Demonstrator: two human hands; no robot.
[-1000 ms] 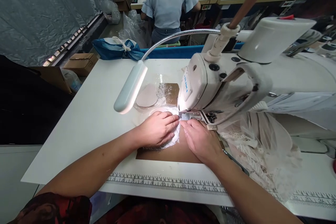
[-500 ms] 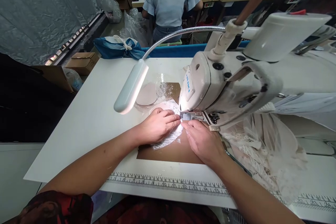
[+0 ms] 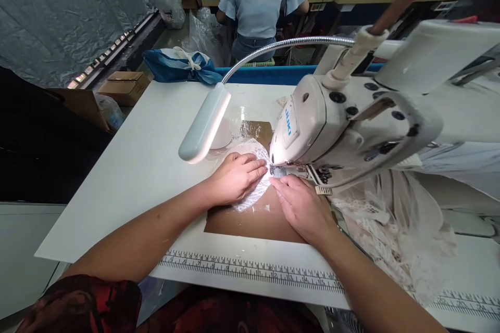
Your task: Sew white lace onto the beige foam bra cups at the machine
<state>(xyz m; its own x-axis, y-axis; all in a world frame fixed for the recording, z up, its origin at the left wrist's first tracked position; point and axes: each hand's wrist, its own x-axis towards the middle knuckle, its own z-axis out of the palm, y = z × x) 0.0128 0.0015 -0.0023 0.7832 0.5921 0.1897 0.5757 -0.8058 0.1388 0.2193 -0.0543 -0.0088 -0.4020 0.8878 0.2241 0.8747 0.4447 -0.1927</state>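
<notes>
My left hand lies flat, fingers extended, on a rounded white lace piece beside the needle area. Thumb and fingers of my right hand are drawn together at the lace's right edge, just in front of the presser foot. What exactly they pinch is partly hidden. Above both hands stands the head of a white sewing machine, its needle mostly out of sight. Under the lace is a brown sheet on the table. A pale round piece lies behind my left hand.
A lamp on a bendable metal neck hangs over the left side. Pale lace fabric is heaped right of my right arm. A ruler strip runs along the white table's front edge. Another person sits ahead, back turned.
The lace piece has slid slightly forward, away from me, with my left hand on it. My right hand stays near the presser foot. The whole view has shifted a little.
</notes>
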